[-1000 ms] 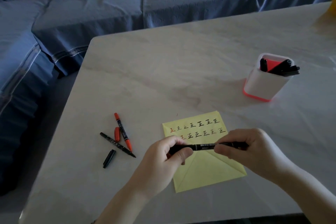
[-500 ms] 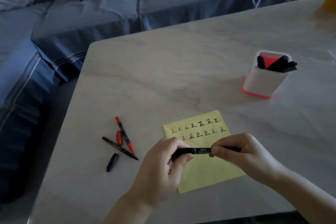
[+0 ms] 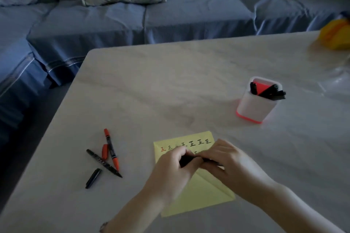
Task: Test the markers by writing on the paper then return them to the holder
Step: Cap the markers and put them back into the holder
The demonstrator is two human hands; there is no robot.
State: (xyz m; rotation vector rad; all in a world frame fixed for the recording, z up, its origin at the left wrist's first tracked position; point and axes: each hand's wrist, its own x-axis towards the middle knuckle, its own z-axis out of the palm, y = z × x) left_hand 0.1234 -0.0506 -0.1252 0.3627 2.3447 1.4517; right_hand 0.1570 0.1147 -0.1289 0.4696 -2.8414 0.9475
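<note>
Left hand (image 3: 173, 164): curled round held marker (image 3: 187, 161), over yellow paper (image 3: 200, 196).
Right hand (image 3: 229, 159): pinches same marker's other end.
Tabletop (image 3: 170, 91): one red marker (image 3: 111, 149), one black marker (image 3: 104, 163), one red cap (image 3: 105, 151), one black cap (image 3: 93, 178).
Holder (image 3: 253, 109): stored markers (image 3: 272, 93), possibly four.

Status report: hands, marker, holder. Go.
Left hand and right hand both grip held black marker over yellow paper. Holder stands apart, far right. Orange marker, orange cap, loose black marker, black cap lie left, off the route.
</note>
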